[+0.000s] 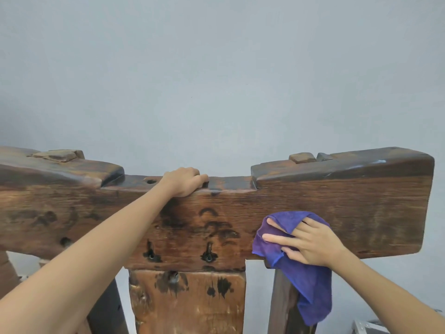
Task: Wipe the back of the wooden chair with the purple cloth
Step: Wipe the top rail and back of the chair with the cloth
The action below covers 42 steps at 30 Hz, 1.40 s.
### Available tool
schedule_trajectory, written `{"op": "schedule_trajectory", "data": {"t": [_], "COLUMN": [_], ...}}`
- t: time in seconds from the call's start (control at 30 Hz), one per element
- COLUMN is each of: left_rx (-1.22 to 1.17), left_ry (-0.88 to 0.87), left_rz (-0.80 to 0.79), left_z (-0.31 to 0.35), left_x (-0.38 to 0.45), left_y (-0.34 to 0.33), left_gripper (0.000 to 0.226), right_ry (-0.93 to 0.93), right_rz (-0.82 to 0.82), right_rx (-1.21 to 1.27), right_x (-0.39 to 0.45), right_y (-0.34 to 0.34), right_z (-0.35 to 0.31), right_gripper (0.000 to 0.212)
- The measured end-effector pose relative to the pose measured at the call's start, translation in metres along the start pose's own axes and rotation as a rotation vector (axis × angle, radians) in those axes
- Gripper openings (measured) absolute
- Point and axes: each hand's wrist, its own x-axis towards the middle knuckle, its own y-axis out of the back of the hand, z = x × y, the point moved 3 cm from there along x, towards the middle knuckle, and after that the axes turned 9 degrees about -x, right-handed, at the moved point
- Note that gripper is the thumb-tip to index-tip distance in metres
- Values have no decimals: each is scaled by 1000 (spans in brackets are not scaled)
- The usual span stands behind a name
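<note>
Right hand [310, 244] presses the cloth [301, 273] flat on the chair back [349, 213], fingers spread, no closed grip; left hand [184, 180] clasps the top edge. The dangling tail may slip free or snag a post

Plain indoor room: bare grey wall [216, 68] behind rustic wooden chair [337, 201].

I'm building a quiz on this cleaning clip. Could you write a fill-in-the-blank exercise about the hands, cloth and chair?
1. The right hand presses a ____ cloth against the chair's top rail.
2. The left hand grips the rail's ____ edge.
3. The cloth's loose end hangs ____ the rail.

Missing words: purple; top; below
</note>
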Motion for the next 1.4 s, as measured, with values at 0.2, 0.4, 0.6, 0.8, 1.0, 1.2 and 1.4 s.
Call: {"op": "schedule_trajectory", "data": {"t": [0.2, 0.4, 0.6, 0.8, 1.0, 1.2, 1.4], "left_rx": [-41, -41, -34, -14, 15, 55, 35], "left_ry": [19, 27, 18, 6, 10, 3, 20], "left_rz": [28, 39, 44, 74, 50, -12, 11], "left_z": [0, 2, 1, -2, -5, -5, -3], "left_x": [-2, -4, 0, 3, 5, 5, 2], "left_y": [1, 1, 0, -1, -2, -4, -2], "left_gripper": [48, 44, 42, 42, 54, 62, 60], "right_ry": [-152, -347, -760, -1062, -849, -881, -775], "right_rz": [38, 96, 163, 217, 190, 176, 219], "right_rx": [-35, -63, -83, -3, 86, 62, 51], "right_x": [-5, 16, 83, 141, 181, 192, 188], "right_y": [22, 33, 32, 34, 23, 16, 10], "right_z": [43, 67, 38, -15, -76, -102, -117], "right_gripper": [55, 53, 44, 39, 46, 54, 70]}}
